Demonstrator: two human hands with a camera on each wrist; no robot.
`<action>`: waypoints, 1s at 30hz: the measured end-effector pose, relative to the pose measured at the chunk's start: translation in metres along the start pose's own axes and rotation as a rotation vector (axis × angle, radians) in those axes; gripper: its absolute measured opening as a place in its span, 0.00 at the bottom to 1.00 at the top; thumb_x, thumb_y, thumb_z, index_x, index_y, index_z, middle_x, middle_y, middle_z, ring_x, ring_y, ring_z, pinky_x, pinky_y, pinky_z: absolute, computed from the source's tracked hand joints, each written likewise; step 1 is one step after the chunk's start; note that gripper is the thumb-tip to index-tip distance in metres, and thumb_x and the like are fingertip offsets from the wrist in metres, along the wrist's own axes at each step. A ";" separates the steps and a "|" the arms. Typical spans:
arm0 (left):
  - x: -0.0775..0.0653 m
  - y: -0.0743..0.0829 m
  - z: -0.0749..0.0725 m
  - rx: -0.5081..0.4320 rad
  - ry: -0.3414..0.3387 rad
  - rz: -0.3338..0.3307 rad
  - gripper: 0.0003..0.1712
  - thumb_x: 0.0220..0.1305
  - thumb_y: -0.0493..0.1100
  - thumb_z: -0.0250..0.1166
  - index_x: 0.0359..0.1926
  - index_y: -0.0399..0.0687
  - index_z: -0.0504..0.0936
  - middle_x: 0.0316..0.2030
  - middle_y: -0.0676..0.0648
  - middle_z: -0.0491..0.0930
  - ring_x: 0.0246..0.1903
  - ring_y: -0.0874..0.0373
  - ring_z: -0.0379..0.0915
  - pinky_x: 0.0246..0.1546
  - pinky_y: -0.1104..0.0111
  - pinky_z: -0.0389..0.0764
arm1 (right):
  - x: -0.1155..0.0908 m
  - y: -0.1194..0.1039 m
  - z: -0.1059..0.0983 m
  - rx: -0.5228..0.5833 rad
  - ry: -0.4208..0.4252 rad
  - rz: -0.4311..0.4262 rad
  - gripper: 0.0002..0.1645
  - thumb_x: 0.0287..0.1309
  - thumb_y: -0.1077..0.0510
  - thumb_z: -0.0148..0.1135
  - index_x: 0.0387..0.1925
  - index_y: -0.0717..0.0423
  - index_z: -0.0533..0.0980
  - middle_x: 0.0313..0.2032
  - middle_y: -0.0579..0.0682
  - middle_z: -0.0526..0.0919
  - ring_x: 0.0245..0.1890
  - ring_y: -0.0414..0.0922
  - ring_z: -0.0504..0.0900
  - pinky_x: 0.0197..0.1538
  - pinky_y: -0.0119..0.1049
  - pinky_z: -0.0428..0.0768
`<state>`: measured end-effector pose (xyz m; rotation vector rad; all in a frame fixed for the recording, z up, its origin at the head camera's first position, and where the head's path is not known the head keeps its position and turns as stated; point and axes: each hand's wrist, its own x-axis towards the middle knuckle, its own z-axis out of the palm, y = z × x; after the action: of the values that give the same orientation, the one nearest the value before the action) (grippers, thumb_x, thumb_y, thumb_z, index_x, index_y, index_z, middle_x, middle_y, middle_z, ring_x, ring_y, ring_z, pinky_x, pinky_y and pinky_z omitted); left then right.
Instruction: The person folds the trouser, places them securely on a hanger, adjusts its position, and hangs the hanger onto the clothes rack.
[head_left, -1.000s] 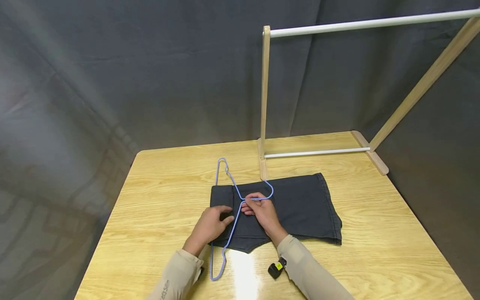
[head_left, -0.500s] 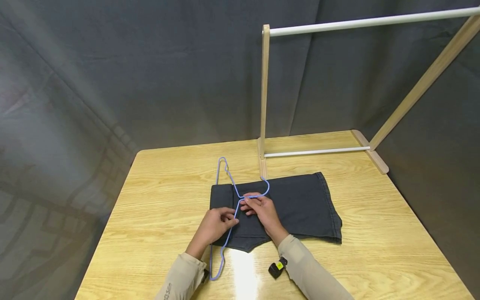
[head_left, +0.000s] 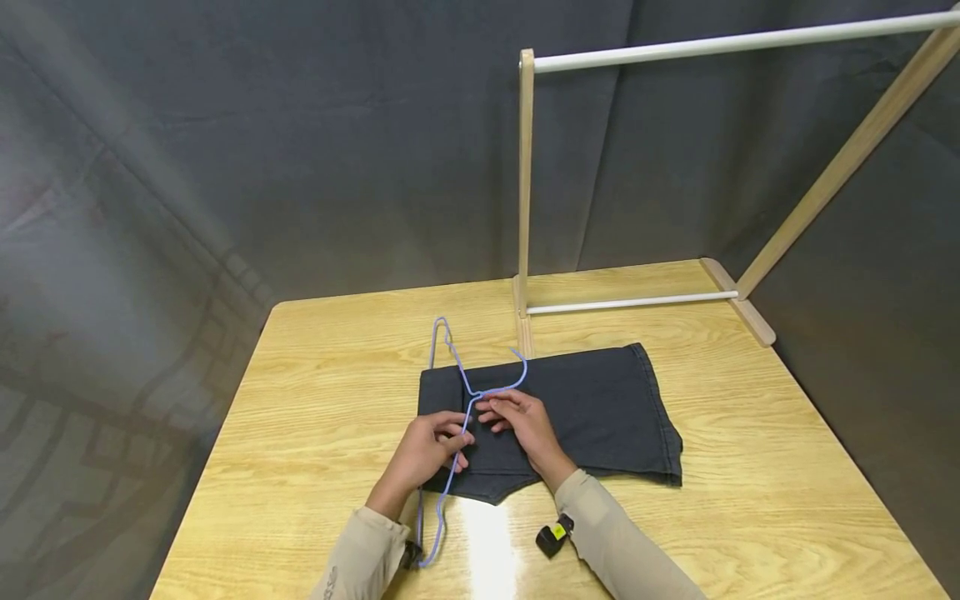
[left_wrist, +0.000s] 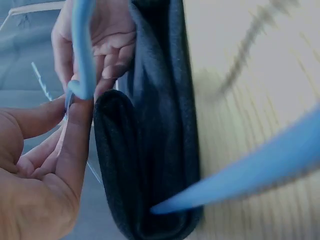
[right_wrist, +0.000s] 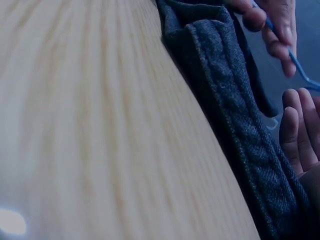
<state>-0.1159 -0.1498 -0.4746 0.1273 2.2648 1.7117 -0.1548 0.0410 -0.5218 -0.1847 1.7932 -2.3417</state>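
Dark folded trousers lie across the table, with a turned-over flap at their left end. A blue clothes hanger stands tilted at that end; its lower bar runs into the fold. My left hand pinches the hanger's near sloping arm between thumb and forefinger, as the left wrist view shows. My right hand holds the hanger near its neck, just below the hook. The other fingers of that hand spread loosely over the cloth; its thumb is out of the right wrist view.
A rack with wooden uprights and a white top rail stands at the back right. Its low white bar lies behind the trousers. Grey curtains surround the wooden table.
The hanger's hook has swung left, and its near end has shifted slightly left. My left hand has gone from beside the hanger to pinching its arm. The trousers have stayed put.
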 end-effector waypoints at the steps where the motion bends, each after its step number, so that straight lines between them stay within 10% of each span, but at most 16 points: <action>1: -0.002 0.001 -0.002 -0.019 0.002 -0.004 0.20 0.66 0.30 0.62 0.59 0.29 0.76 0.39 0.34 0.84 0.22 0.58 0.82 0.25 0.64 0.86 | 0.000 0.000 0.000 -0.002 -0.001 -0.001 0.21 0.67 0.58 0.61 0.52 0.73 0.77 0.39 0.53 0.90 0.33 0.39 0.89 0.33 0.28 0.82; 15: -0.037 -0.001 -0.052 -0.200 0.165 -0.047 0.21 0.70 0.31 0.58 0.63 0.30 0.72 0.46 0.28 0.81 0.25 0.58 0.84 0.32 0.60 0.88 | -0.001 -0.002 0.003 -0.053 -0.005 0.004 0.19 0.68 0.58 0.60 0.49 0.73 0.78 0.39 0.56 0.90 0.33 0.38 0.88 0.34 0.30 0.83; 23: -0.041 -0.030 -0.078 -0.305 0.332 -0.118 0.22 0.70 0.30 0.57 0.63 0.30 0.70 0.40 0.39 0.86 0.25 0.58 0.84 0.31 0.62 0.88 | -0.001 0.000 0.003 -0.078 0.003 -0.005 0.18 0.68 0.58 0.60 0.48 0.72 0.78 0.37 0.53 0.90 0.33 0.38 0.88 0.33 0.30 0.83; 30: -0.034 -0.058 -0.081 -0.328 0.388 -0.237 0.21 0.72 0.31 0.55 0.64 0.29 0.69 0.34 0.49 0.85 0.26 0.60 0.85 0.33 0.68 0.87 | -0.002 0.005 0.007 -0.371 0.027 -0.031 0.12 0.68 0.57 0.61 0.44 0.61 0.83 0.38 0.56 0.90 0.34 0.41 0.89 0.34 0.30 0.84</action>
<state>-0.1003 -0.2501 -0.5037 -0.5656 2.0905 2.0800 -0.1516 0.0338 -0.5253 -0.2332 2.2381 -2.0171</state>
